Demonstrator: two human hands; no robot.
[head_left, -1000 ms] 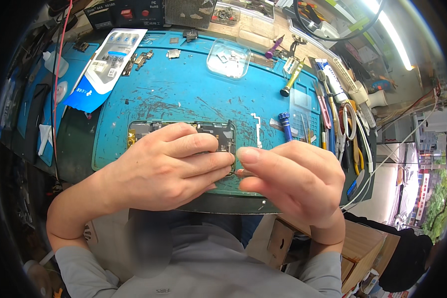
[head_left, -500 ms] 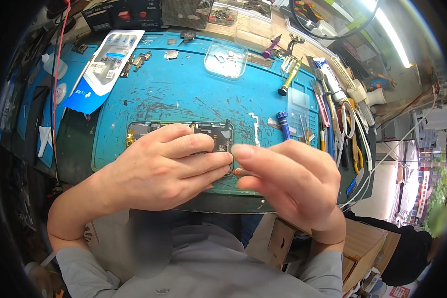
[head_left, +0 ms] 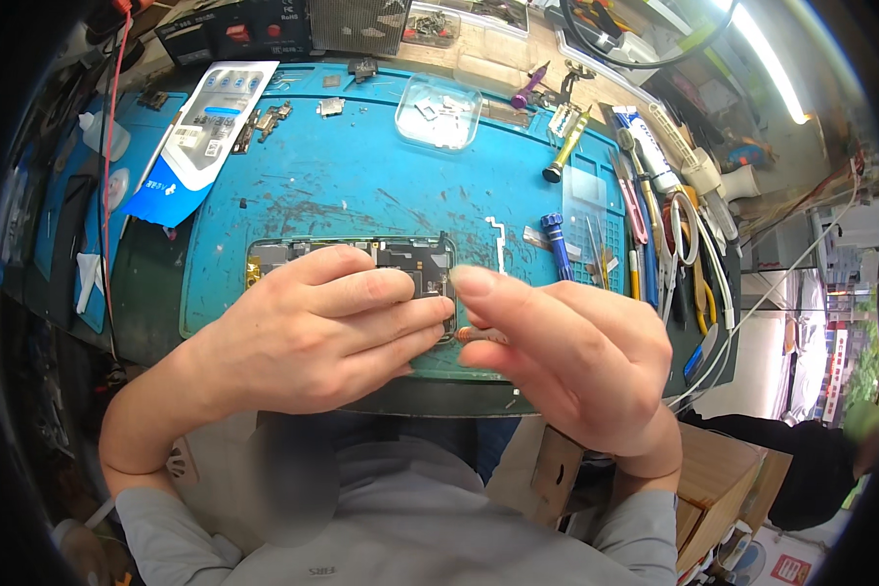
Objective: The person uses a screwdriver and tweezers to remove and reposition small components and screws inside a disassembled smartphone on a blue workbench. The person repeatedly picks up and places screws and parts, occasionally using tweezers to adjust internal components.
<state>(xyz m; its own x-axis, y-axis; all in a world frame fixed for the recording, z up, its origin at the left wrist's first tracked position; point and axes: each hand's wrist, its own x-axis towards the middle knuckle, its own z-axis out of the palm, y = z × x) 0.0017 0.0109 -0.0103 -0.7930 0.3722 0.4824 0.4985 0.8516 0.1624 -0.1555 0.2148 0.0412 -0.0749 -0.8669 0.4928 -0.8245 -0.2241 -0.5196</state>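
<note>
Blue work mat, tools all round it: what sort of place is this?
Probably an electronics repair bench, perhaps for phones: a flat, black, opened device lies partly hidden by the left hand, near a slim blue-handled screwdriver and a square clear-plastic tray of small silvery pieces.

There are two hands (head_left: 313, 337), one opened phone (head_left: 415, 258), three screwdrivers (head_left: 557, 244) lying loose, one blue-and-white packet (head_left: 193, 146).

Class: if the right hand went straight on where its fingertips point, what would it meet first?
Probably the left hand, at its fingertips over the opened phone; depth is unclear, so the phone's right edge might come first.
</note>
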